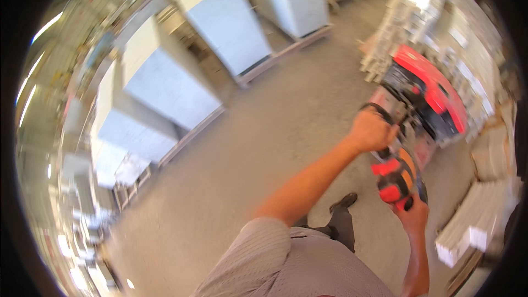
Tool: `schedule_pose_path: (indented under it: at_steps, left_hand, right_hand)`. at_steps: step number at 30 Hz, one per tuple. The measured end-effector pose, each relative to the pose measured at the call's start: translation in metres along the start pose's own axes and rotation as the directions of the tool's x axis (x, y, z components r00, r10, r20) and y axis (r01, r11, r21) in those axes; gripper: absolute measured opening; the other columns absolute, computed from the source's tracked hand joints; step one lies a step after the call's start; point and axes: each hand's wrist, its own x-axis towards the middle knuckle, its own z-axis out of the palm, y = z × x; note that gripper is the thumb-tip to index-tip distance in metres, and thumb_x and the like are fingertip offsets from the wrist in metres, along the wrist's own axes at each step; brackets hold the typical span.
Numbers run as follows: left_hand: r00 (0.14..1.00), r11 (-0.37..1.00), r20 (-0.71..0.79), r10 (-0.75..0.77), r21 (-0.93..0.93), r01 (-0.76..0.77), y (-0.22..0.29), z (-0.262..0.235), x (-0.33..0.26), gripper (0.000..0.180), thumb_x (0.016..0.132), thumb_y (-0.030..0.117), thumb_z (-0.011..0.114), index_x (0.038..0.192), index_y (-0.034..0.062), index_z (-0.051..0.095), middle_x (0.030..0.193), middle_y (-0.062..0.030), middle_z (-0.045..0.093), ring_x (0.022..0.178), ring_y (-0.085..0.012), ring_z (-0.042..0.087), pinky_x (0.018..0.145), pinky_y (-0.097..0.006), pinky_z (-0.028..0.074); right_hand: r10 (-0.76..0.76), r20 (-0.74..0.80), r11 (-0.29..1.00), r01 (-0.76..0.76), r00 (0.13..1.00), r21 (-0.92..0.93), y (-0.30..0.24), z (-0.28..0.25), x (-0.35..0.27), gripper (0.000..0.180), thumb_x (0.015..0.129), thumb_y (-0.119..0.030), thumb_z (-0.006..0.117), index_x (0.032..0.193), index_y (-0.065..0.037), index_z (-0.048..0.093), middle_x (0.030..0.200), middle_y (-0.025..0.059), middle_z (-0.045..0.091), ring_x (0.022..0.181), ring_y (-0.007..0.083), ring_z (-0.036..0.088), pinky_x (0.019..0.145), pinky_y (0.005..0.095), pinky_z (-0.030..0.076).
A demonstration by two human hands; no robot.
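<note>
At the right stands a red and black machine (446, 96) that looks like an electric pallet jack. Its orange, red and black control handle (406, 168) points back toward my body. My left hand (373, 130), arm stretched across to the right, is closed round a black grip on the far side of this handle. Lower down, my right hand (413, 213) is wrapped round the handle's near black grip. Motion blur smears the finer parts, and the fingers' undersides are hidden.
Tall pale stacks (223, 25) stand on low wooden pallets (291, 49) along the left and far side. Bundles of long pale strips (399, 27) lie beyond the machine, with more white lengths (476, 220) at the right. Concrete floor (214, 159) runs between them.
</note>
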Motion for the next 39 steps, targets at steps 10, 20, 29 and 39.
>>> schedule_pose_path:
  at_steps: [10, 20, 29, 39]
  left_hand:
    - [0.990, 0.989, -0.059, -0.131, 0.058, 0.134, 0.053, 0.056, -0.015, 0.041, 0.077, 0.037, 0.064, 0.048, 0.0081, 0.063, 0.053, -0.0149, 0.061, 0.053, -0.0348, 0.062, 0.063, -0.046, 0.048]
    - [0.951, 0.962, 0.155, -0.266, 0.104, 0.252, 0.081, 0.007, -0.081, 0.046, 0.082, 0.045, 0.056, 0.057, 0.0091, 0.070, 0.062, -0.0164, 0.067, 0.065, -0.0348, 0.067, 0.072, -0.046, 0.050]
    - [0.960, 0.963, 0.120, -0.251, 0.135, 0.235, 0.089, -0.045, -0.143, 0.046, 0.081, 0.045, 0.057, 0.056, 0.0088, 0.070, 0.060, -0.0167, 0.066, 0.064, -0.0361, 0.067, 0.070, -0.046, 0.050]
    - [0.983, 0.982, -0.066, -0.169, 0.079, 0.174, 0.094, -0.109, -0.219, 0.036, 0.081, 0.036, 0.062, 0.055, 0.0108, 0.063, 0.053, -0.0139, 0.060, 0.053, -0.0337, 0.060, 0.061, -0.046, 0.045]
  right_hand:
    - [-0.103, 0.083, 0.992, 0.097, 0.991, 0.079, 0.073, -0.015, -0.019, 0.051, 0.073, -0.027, 0.085, 0.110, 0.001, 0.064, 0.087, 0.0146, 0.068, 0.078, 0.0250, 0.062, 0.076, 0.0385, 0.051]
    - [-0.041, 0.241, 0.982, 0.084, 0.970, -0.170, -0.007, -0.031, -0.105, 0.086, 0.074, -0.055, 0.082, 0.141, -0.009, 0.055, 0.120, 0.0234, 0.068, 0.108, 0.0377, 0.065, 0.091, 0.0457, 0.049]
    - [-0.351, 0.094, 0.936, 0.346, 0.932, 0.066, -0.053, -0.006, -0.174, 0.092, 0.076, -0.058, 0.079, 0.149, -0.014, 0.047, 0.122, 0.0257, 0.066, 0.108, 0.0416, 0.064, 0.092, 0.0475, 0.049]
    - [-0.022, 0.112, 1.000, 0.022, 0.993, -0.002, -0.058, 0.058, -0.244, 0.047, 0.071, -0.029, 0.086, 0.100, 0.001, 0.063, 0.080, 0.0163, 0.069, 0.072, 0.0322, 0.065, 0.071, 0.0411, 0.052]
